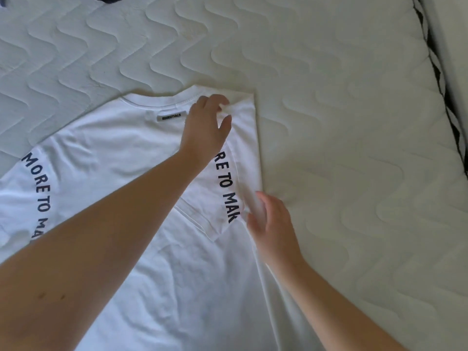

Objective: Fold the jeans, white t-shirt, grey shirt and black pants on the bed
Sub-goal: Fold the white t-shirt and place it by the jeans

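The white t-shirt (121, 153) has a small grey tag (171, 116) below the collar that seems to read "ESSENTIALS". Dark print on its left sleeve reads "MORE TO MA"; on the folded right sleeve, "RE TO MAK".

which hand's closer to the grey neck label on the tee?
Left. The left hand pinches fabric right beside the label; the right hand is lower, at the folded sleeve edge.
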Demonstrator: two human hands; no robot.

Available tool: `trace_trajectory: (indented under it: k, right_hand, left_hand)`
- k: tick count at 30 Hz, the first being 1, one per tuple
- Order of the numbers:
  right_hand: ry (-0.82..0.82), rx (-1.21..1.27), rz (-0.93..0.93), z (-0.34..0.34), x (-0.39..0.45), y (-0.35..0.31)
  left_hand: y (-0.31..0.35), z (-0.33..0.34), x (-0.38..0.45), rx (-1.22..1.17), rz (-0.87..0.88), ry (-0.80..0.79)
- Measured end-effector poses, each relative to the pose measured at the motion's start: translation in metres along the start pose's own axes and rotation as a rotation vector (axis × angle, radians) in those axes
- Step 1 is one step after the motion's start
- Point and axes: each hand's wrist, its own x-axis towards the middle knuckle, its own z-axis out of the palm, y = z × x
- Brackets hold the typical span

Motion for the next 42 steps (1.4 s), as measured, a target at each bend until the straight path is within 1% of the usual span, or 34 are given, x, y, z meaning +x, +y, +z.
trace_trajectory:
  k: [1,2,4,5,7,9,10,12,13,15,17,21,24,28,31,34,36,37,40,42]
  right_hand:
    - [-0.007,-0.016,0.034,-0.001,-0.005,0.006]
    - [-0.035,-0.049,0.066,-0.001,-0.01,0.012]
    - [-0.095,-0.124,0.106,0.0,-0.019,0.022]
    - [-0.112,-0.145,0.117,0.001,-0.023,0.027]
    - [-0.135,-0.172,0.148,0.002,-0.032,0.034]
    - [-0.151,-0.215,0.178,0.002,-0.04,0.039]
    - [-0.153,-0.236,0.186,0.002,-0.045,0.041]
    - [-0.15,-0.25,0.204,0.003,-0.056,0.045]
    - [-0.152,-0.253,0.215,0.003,-0.062,0.046]
    - [-0.166,-0.268,0.251,0.003,-0.075,0.05]
    - [-0.158,-0.295,0.265,0.004,-0.088,0.051]
    - [-0.168,-0.356,0.281,0.01,-0.116,0.048]
    - [-0.171,-0.349,0.255,0.019,-0.142,0.043]
    - [-0.135,-0.4,0.21,0.031,-0.167,0.034]
    - [-0.139,-0.387,0.186,0.041,-0.184,0.025]
    - [-0.183,-0.492,0.157,0.058,-0.202,0.019]
    - [-0.262,-0.506,0.176,0.067,-0.212,0.018]
    - [-0.274,-0.53,0.167,0.069,-0.217,0.019]
    - [-0.191,-0.694,0.087,0.065,-0.225,0.032]
    - [-0.215,-0.772,0.063,0.053,-0.228,0.043]
  left_hand:
    - [0.004,-0.002,-0.015,-0.039,-0.008,0.041]
    - [0.008,-0.003,-0.033,-0.068,-0.055,0.067]
    - [0.012,-0.003,-0.07,-0.095,-0.245,0.083]
    - [0.012,-0.002,-0.089,-0.092,-0.356,0.056]
    - [0.014,0.001,-0.13,-0.17,-0.565,-0.107]
    - [0.017,0.01,-0.164,-0.347,-0.782,-0.305]
    - [0.02,0.017,-0.177,-0.45,-0.897,-0.363]
    - [0.024,0.031,-0.192,-0.649,-1.073,-0.382]
    - [0.027,0.037,-0.197,-0.732,-1.108,-0.366]
    - [0.031,0.047,-0.2,-0.83,-1.079,-0.344]
    - [0.035,0.053,-0.2,-0.847,-1.031,-0.33]
    - [0.05,0.058,-0.2,-0.917,-1.038,-0.254]
    - [0.059,0.059,-0.205,-0.935,-1.004,-0.252]
    - [0.054,0.058,-0.214,-1.022,-0.975,-0.271]
    - [0.055,0.055,-0.225,-0.894,-0.89,-0.334]
    - [0.058,0.058,-0.235,-0.724,-0.82,-0.397]
    - [0.055,0.06,-0.238,-0.606,-0.787,-0.36]
    - [0.051,0.059,-0.239,-0.571,-0.779,-0.33]
    - [0.039,0.057,-0.248,-0.585,-0.805,-0.289]
    - [0.031,0.057,-0.257,-0.577,-0.817,-0.26]
